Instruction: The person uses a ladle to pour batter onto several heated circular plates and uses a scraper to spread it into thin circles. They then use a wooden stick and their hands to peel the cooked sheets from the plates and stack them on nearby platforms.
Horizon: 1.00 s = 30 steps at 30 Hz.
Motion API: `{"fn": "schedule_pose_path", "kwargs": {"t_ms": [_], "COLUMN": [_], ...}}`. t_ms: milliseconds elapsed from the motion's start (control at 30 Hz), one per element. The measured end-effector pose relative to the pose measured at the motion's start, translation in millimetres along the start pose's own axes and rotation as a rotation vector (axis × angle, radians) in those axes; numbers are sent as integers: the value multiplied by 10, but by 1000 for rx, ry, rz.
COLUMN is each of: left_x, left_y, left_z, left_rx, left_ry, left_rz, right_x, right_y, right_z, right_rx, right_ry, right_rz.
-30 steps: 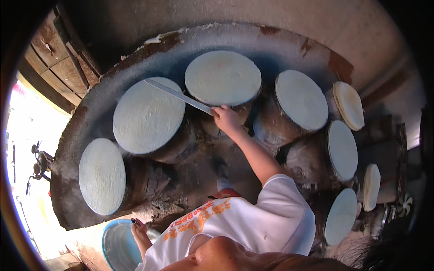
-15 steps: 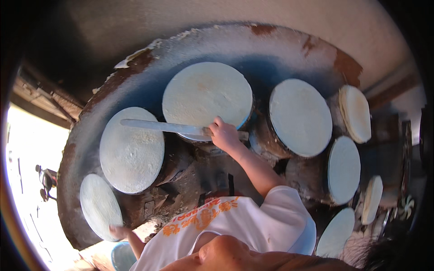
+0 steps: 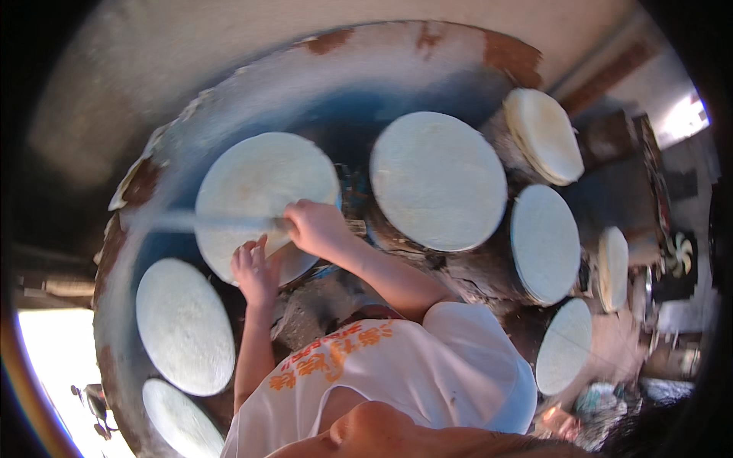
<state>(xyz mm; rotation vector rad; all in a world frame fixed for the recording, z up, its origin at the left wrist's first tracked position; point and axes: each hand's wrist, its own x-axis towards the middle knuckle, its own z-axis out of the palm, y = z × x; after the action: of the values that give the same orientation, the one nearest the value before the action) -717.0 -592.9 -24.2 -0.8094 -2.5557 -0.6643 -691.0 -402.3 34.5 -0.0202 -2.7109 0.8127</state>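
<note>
A long metal spatula (image 3: 191,223), blurred along its blade, is gripped in my right hand (image 3: 317,227) and crosses a round drum-top griddle with a pale, thin batter sheet (image 3: 252,172). Just below the blade, my left hand (image 3: 256,271) has bent, separated fingers touching that sheet near its lower part. A similar coated round (image 3: 437,179) is to the right, and another (image 3: 183,324) to the lower left.
A large curved, rust-patched rim (image 3: 168,130) arches behind the drums. Further coated rounds (image 3: 544,244) run down the right side, with stacks of pale flatbreads (image 3: 542,130) beside them. A small fan (image 3: 678,256) is at far right; a bright opening is lower left.
My left hand has risen from the lower left to the middle griddle, beside my right hand and spatula. The view has turned, shifting the drums within the picture.
</note>
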Motion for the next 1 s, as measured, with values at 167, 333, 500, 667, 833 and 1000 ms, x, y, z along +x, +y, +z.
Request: {"fn": "schedule_pose_path", "kwargs": {"t_ms": [167, 333, 500, 667, 833, 1000], "left_x": [96, 134, -225, 659, 1535, 1972], "left_y": [-67, -76, -131, -555, -1821, -2168], "left_z": [-144, -230, -136, -204, 202, -423], "left_rx": [-105, -14, -192, -19, 269, -767], "left_ry": [80, 152, 48, 74, 51, -275], "left_rz": [91, 81, 171, -148, -16, -269], "right_x": [-10, 195, 1003, 1331, 1322, 939], "right_y": [1084, 1314, 1028, 1043, -113, -851], "right_z": [-216, -8, -117, 73, -47, -249], "right_rx": [194, 489, 686, 33, 6, -28], "right_ry": [136, 100, -51, -120, -18, -41], "right_rz": [441, 582, 734, 465, -50, -431]}}
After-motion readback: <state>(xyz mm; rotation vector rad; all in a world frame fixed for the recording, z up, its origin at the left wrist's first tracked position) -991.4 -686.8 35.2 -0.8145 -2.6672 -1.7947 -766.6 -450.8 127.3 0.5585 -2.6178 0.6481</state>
